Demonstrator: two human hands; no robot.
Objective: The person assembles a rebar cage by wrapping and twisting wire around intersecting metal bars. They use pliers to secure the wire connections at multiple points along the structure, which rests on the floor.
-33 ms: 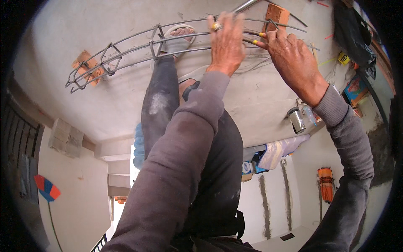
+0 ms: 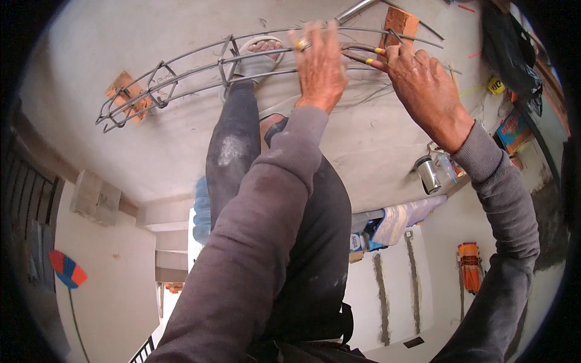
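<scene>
A long cage of grey steel bars (image 2: pixel 187 72) with bent square ties stretches across the floor, propped on bricks. My left hand (image 2: pixel 322 69), a yellow-and-silver ring on one finger, is over the cage's bars; its fingers are smeared by motion, and what they touch is hidden. Closed around the handles of dark pincers (image 2: pixel 357 52) with yellow on them, my right hand (image 2: pixel 426 88) is by the cage's right end. The pincers' head is partly hidden beside my left hand.
An orange brick (image 2: pixel 399 27) supports the cage's right end, another brick (image 2: pixel 128 97) its left. My sandalled foot (image 2: pixel 261 55) is beneath the bars. Loose thin wires lie below my hands. A steel tumbler (image 2: pixel 428 175) and a black bag (image 2: pixel 505 51) are on the right.
My left hand has shifted slightly left along the cage, its fingers still blurred. My right hand stays almost in place with the pincers.
</scene>
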